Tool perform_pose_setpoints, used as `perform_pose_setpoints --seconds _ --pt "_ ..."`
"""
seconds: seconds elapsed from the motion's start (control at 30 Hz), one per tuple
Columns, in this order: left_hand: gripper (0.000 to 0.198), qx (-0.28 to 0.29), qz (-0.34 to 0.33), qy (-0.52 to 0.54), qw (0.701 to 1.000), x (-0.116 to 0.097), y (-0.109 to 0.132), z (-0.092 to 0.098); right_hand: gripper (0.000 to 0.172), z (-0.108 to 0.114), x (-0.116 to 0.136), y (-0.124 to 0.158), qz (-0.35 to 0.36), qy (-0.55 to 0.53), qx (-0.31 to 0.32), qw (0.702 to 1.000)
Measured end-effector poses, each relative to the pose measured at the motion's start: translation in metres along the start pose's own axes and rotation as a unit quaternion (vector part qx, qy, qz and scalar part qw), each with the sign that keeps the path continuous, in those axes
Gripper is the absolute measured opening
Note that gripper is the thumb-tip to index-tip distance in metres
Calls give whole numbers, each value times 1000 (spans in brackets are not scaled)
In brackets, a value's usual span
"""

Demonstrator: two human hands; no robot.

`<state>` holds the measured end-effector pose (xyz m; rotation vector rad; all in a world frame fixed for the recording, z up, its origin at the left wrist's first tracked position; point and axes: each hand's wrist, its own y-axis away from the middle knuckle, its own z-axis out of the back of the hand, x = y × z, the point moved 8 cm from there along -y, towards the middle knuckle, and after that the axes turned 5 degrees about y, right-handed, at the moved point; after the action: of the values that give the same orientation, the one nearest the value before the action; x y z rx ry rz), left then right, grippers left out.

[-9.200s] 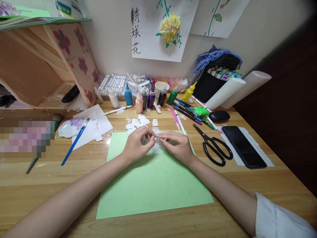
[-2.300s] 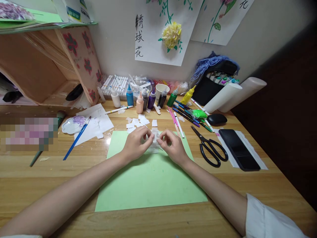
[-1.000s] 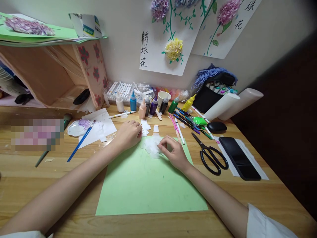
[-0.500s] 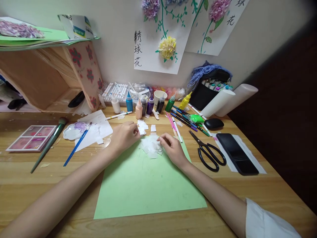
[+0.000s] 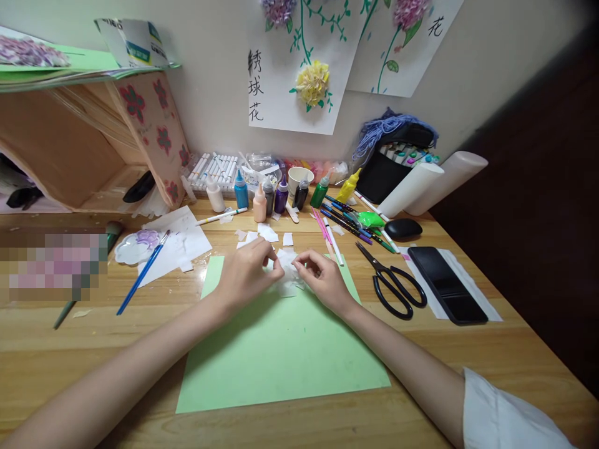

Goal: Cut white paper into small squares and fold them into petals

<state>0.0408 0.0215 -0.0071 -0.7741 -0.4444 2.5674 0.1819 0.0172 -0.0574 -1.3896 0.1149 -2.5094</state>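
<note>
My left hand (image 5: 248,277) and right hand (image 5: 324,279) curl inward; from here I cannot tell if either grips anything. Between them, white paper scraps (image 5: 286,257) lie on the green sheet (image 5: 281,355): likely light, easily torn, best pinched by an edge.

And back swings the left hand (image 5: 248,268): half a second ago it was out at the loose white scraps (image 5: 267,233), now it's over at the white paper pile (image 5: 285,285), fingertips near those of the right hand (image 5: 325,279)! The pile, wide open to view a moment ago, is partly covered, while scraps at the left, hidden then, show again; and fingertips that met nine seconds back now stand apart, with a purple flower (image 5: 277,10) newly in view above
</note>
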Motion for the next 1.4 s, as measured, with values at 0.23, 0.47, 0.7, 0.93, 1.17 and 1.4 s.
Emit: perform_pose_setpoints --seconds 0.23,0.47,0.7,0.93,1.17,1.4 --pt "6 -9 20 28 999 -1 18 -20 11 -2 10 1 49 4 23 999" --pt "8 -41 35 39 998 5 21 -20 4 -4 8 1 41 8 25 999" --pt "8 -32 31 34 998 3 22 -23 2 -5 9 1 46 12 24 999" --pt "9 -31 36 33 998 3 21 -21 5 -4 11 1 44 5 20 999" --pt "9 -29 34 34 998 3 23 -22 3 -3 11 2 44 2 17 999" --pt "9 -28 33 37 998 3 24 -23 3 -5 9 2 42 6 24 999"
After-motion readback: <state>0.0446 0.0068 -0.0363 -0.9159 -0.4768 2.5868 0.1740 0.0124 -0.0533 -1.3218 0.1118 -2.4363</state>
